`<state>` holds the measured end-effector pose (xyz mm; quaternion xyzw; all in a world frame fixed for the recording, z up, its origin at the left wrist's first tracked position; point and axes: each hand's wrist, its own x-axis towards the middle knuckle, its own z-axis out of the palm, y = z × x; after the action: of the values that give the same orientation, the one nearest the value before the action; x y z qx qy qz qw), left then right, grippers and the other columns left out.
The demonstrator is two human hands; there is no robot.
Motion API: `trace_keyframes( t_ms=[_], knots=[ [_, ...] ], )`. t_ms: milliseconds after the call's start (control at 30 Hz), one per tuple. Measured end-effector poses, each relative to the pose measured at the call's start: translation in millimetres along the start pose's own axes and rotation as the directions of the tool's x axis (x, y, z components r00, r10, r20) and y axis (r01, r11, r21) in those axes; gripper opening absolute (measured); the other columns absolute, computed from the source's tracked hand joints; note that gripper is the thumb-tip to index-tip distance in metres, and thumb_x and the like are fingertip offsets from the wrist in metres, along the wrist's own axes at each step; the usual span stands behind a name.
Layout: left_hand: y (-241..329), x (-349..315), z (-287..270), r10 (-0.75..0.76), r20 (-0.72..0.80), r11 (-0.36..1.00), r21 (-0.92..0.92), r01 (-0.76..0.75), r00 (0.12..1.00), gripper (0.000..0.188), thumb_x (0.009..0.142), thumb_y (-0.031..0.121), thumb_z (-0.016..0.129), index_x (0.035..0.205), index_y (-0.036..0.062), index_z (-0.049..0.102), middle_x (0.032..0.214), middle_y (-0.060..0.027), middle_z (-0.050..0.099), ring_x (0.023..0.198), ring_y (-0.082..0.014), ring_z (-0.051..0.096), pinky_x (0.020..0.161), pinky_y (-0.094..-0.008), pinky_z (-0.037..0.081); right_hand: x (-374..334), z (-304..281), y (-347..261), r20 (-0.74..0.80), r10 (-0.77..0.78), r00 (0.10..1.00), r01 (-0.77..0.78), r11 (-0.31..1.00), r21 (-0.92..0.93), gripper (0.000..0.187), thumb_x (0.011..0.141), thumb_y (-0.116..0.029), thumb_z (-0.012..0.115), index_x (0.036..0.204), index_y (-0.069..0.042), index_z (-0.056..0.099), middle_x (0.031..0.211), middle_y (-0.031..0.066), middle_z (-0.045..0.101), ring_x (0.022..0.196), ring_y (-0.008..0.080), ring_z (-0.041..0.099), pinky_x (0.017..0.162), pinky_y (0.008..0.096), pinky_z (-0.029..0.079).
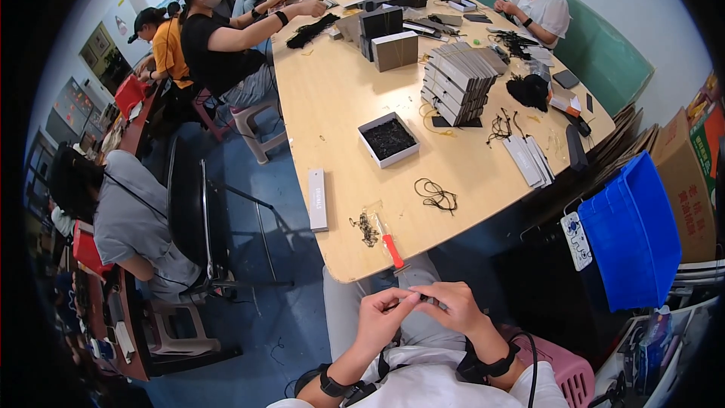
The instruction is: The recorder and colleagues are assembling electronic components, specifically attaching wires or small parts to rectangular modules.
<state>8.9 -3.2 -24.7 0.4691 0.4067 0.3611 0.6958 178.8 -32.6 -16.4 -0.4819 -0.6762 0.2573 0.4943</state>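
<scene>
The person's left grip [384, 316] and right grip [458, 308] meet above the lap, and both are pinching a small dark piece [423, 299], which the fingers partly hide. This piece is near the person, just before the near edge of the counter [343, 121]. There, a red-handled tool [392, 250] lies beside tangled cords [368, 230]; farther stands a white box [400, 157].
</scene>
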Motion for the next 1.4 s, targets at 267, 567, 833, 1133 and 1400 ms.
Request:
trace_keyframes(
  t_ms=[267,567,833,1133,1400],
  knots=[
    [17.4,-4.7,4.5,0.089,0.019,0.871,0.484,-0.087,0.996,0.011,0.092,0.011,0.060,0.094,0.0006,0.061,0.059,0.0062,0.048,0.054,0.0007,0.035,0.047,-0.0186,0.026,-1.9,-13.1,8.5,0.038,-0.117,0.992,0.121,0.984,-0.133,0.013,0.074,-0.008,0.075,0.083,-0.004,0.068,0.065,0.0076,0.061,0.053,0.0230,0.058,0.048,0.0291,0.045],
    [25.8,-3.7,-9.3,0.143,0.154,0.919,0.345,-0.189,0.978,0.012,0.089,0.010,0.063,0.101,0.0051,0.061,0.052,0.0016,0.032,0.048,-0.0067,0.029,0.045,-0.0248,0.026,-2.3,-30.6,-7.1,0.187,-0.089,0.978,0.129,0.969,-0.210,0.010,0.073,-0.006,0.074,0.077,-0.006,0.065,0.065,0.0056,0.060,0.055,0.0215,0.058,0.049,0.0295,0.047],
    [30.1,-2.0,-20.0,0.191,0.273,0.825,0.475,-0.305,0.943,0.010,0.090,0.011,0.061,0.092,0.0010,0.060,0.061,0.0017,0.048,0.054,-0.0042,0.039,0.048,-0.0217,0.030,0.2,-36.3,-19.6,0.165,-0.004,0.986,0.010,0.999,-0.036,0.012,0.073,0.000,0.074,0.083,-0.002,0.068,0.065,0.0073,0.060,0.053,0.0201,0.056,0.048,0.0299,0.043],
    [29.3,-4.8,-35.1,0.121,0.325,0.857,0.442,-0.264,0.938,0.011,0.089,0.010,0.062,0.094,-0.0001,0.064,0.080,-0.0062,0.062,0.066,-0.0110,0.055,0.060,-0.0253,0.044,-2.7,-34.4,-20.3,0.222,0.209,0.952,-0.231,0.970,0.079,0.022,0.077,-0.007,0.072,0.099,-0.001,0.068,0.079,0.0105,0.070,0.069,0.0196,0.068,0.063,0.0263,0.053],
    [28.2,-7.2,-33.0,0.004,0.293,0.911,0.394,-0.124,0.956,0.015,0.088,0.006,0.063,0.100,-0.0016,0.065,0.088,-0.0090,0.069,0.075,-0.0133,0.065,0.069,-0.0241,0.051,-3.6,-33.1,-15.3,0.217,0.167,0.962,-0.183,0.981,0.059,0.013,0.077,-0.003,0.072,0.089,-0.001,0.070,0.077,0.0086,0.070,0.065,0.0174,0.067,0.061,0.0247,0.051]
  ],
)
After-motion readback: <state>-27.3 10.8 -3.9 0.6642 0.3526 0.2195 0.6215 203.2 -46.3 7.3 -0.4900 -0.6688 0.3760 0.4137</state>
